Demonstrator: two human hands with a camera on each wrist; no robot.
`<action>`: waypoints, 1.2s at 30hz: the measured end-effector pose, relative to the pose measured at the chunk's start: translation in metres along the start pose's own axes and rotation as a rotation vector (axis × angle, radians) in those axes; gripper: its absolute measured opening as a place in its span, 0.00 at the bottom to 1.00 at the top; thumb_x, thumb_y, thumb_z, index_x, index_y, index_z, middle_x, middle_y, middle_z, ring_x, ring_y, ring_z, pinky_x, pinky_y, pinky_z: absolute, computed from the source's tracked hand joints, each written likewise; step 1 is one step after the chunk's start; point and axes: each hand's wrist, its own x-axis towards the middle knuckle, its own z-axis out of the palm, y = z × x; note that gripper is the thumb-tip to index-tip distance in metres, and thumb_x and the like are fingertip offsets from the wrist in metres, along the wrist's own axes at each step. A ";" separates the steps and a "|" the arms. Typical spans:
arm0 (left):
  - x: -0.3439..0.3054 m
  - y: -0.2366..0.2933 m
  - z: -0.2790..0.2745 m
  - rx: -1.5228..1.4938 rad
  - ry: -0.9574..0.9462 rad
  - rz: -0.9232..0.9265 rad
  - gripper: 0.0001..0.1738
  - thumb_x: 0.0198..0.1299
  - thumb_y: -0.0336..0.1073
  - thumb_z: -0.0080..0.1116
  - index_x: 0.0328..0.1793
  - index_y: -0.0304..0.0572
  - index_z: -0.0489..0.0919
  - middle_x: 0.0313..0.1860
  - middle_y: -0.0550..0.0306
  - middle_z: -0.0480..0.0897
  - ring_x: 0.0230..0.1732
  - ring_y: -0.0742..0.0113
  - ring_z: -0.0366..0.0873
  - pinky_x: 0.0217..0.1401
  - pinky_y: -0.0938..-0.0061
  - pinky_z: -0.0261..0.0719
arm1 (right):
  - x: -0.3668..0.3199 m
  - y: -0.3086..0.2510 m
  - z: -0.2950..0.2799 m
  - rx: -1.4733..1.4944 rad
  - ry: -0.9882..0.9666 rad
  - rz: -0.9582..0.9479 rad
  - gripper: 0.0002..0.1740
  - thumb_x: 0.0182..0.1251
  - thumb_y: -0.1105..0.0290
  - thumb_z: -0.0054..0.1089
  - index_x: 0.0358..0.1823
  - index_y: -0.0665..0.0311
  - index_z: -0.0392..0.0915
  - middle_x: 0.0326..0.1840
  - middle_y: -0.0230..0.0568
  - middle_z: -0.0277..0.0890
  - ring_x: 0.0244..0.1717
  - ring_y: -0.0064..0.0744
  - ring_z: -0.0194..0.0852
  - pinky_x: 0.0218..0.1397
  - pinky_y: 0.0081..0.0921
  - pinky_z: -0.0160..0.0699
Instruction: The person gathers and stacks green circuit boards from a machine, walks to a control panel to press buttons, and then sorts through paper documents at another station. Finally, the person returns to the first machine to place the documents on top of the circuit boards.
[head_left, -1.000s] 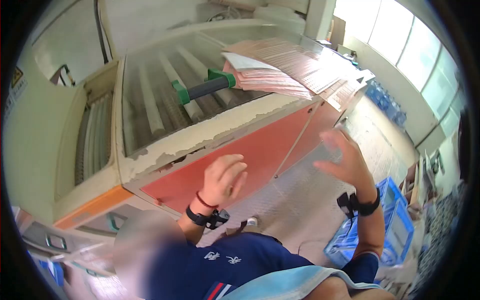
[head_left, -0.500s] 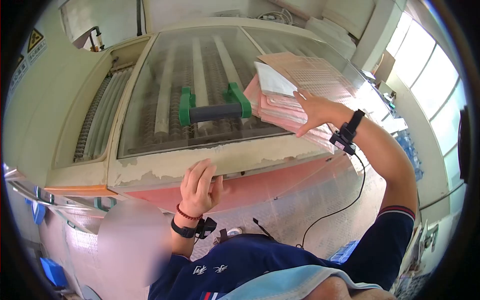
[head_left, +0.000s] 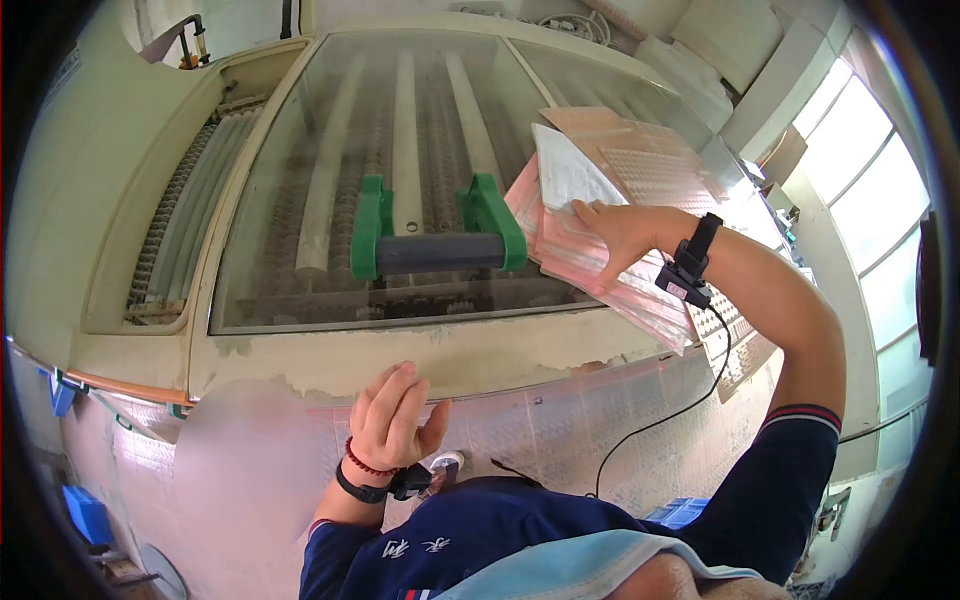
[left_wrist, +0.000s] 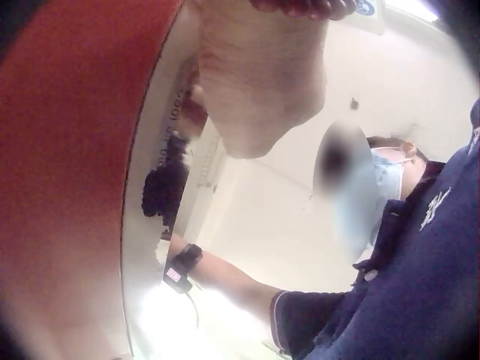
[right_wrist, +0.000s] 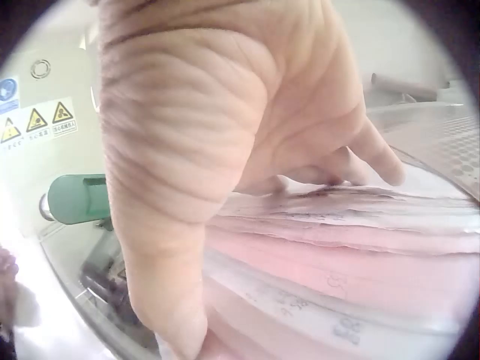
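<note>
My right hand (head_left: 630, 238) lies on the stack of pink and white sheets (head_left: 570, 245) on the machine's glass top. In the right wrist view, the hand (right_wrist: 225, 112) has its fingertips on the top sheets and its thumb down at the near side of the pink layers (right_wrist: 337, 277). Left of the stack stands a green-ended handle (head_left: 440, 254). My left hand (head_left: 392, 415) hovers by the machine's front edge, fingers loosely bent and holding nothing; in the left wrist view only part of this hand (left_wrist: 259, 82) shows.
Rollers (head_left: 405, 150) show under the glass. Brown perforated panels (head_left: 650, 170) lie behind and right of the stack. A black cable (head_left: 650, 430) hangs from the right wrist. Blue crates (head_left: 680, 512) stand on the floor.
My right hand has moved from the air beside the machine up onto the sheets and has stayed there. The left hand has shifted slightly left and down. The head view has turned towards the machine top.
</note>
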 end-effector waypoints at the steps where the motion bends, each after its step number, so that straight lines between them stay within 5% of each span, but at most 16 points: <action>1: -0.001 0.000 0.000 -0.003 -0.006 -0.001 0.19 0.44 0.30 0.65 0.43 0.32 0.76 0.46 0.46 0.76 0.43 0.54 0.78 0.39 0.72 0.77 | 0.003 0.001 0.001 0.005 -0.004 -0.001 0.75 0.27 0.40 0.72 0.66 0.84 0.36 0.60 0.72 0.56 0.59 0.57 0.63 0.61 0.32 0.63; 3: -0.004 -0.003 0.001 0.001 0.008 0.016 0.18 0.44 0.32 0.65 0.42 0.33 0.77 0.46 0.47 0.76 0.43 0.55 0.78 0.38 0.72 0.77 | 0.008 0.001 0.003 -0.041 0.028 -0.031 0.71 0.27 0.47 0.71 0.66 0.82 0.37 0.57 0.73 0.60 0.52 0.56 0.69 0.53 0.35 0.70; 13: -0.005 -0.002 0.001 -0.005 -0.028 0.030 0.17 0.50 0.35 0.61 0.44 0.35 0.75 0.48 0.46 0.75 0.41 0.52 0.78 0.40 0.68 0.77 | 0.004 -0.017 0.004 -0.039 0.090 0.127 0.50 0.40 0.71 0.58 0.65 0.79 0.42 0.48 0.74 0.66 0.48 0.59 0.71 0.50 0.38 0.71; 15: -0.005 -0.002 0.001 -0.002 -0.028 0.031 0.16 0.50 0.36 0.61 0.44 0.35 0.75 0.47 0.47 0.75 0.41 0.52 0.78 0.40 0.69 0.77 | 0.001 -0.010 0.003 0.001 0.147 0.085 0.31 0.45 0.75 0.57 0.54 0.78 0.60 0.41 0.65 0.73 0.44 0.55 0.75 0.44 0.39 0.73; 18: -0.005 -0.003 0.000 0.023 -0.042 0.036 0.16 0.51 0.36 0.61 0.43 0.35 0.75 0.47 0.47 0.75 0.41 0.52 0.78 0.40 0.70 0.77 | 0.002 0.010 0.005 0.058 0.235 0.093 0.20 0.44 0.78 0.55 0.43 0.77 0.70 0.36 0.62 0.75 0.42 0.55 0.75 0.43 0.40 0.72; 21: -0.005 -0.003 0.001 0.021 -0.038 0.041 0.16 0.50 0.36 0.61 0.43 0.35 0.75 0.47 0.47 0.76 0.41 0.53 0.78 0.39 0.70 0.76 | -0.008 0.012 0.002 0.189 0.293 0.128 0.15 0.43 0.78 0.54 0.36 0.77 0.73 0.35 0.63 0.75 0.40 0.55 0.75 0.43 0.40 0.71; 25: -0.006 -0.005 0.002 0.018 -0.020 0.049 0.17 0.50 0.36 0.62 0.43 0.36 0.75 0.46 0.47 0.76 0.41 0.53 0.78 0.39 0.70 0.76 | -0.021 0.023 -0.003 0.243 0.341 0.087 0.20 0.43 0.77 0.52 0.42 0.77 0.71 0.37 0.64 0.74 0.41 0.58 0.73 0.45 0.39 0.70; 29: -0.004 -0.004 0.002 0.004 -0.017 0.059 0.17 0.47 0.35 0.64 0.42 0.36 0.76 0.45 0.47 0.77 0.41 0.55 0.78 0.38 0.73 0.76 | -0.046 0.043 -0.011 0.252 0.646 0.209 0.20 0.45 0.75 0.51 0.43 0.75 0.72 0.40 0.66 0.72 0.44 0.57 0.72 0.49 0.39 0.68; 31: -0.003 -0.003 0.003 0.005 -0.005 0.058 0.17 0.46 0.35 0.65 0.41 0.35 0.77 0.45 0.48 0.77 0.42 0.56 0.78 0.39 0.75 0.75 | -0.057 0.047 -0.016 0.219 0.868 0.132 0.18 0.45 0.75 0.50 0.40 0.77 0.72 0.33 0.60 0.74 0.38 0.49 0.74 0.44 0.36 0.69; 36: -0.002 -0.001 0.004 0.004 -0.028 0.050 0.16 0.49 0.35 0.62 0.42 0.35 0.76 0.44 0.46 0.77 0.40 0.52 0.78 0.38 0.71 0.76 | -0.092 0.044 -0.033 0.411 0.915 0.206 0.12 0.45 0.76 0.50 0.33 0.77 0.72 0.23 0.42 0.71 0.29 0.31 0.71 0.35 0.28 0.69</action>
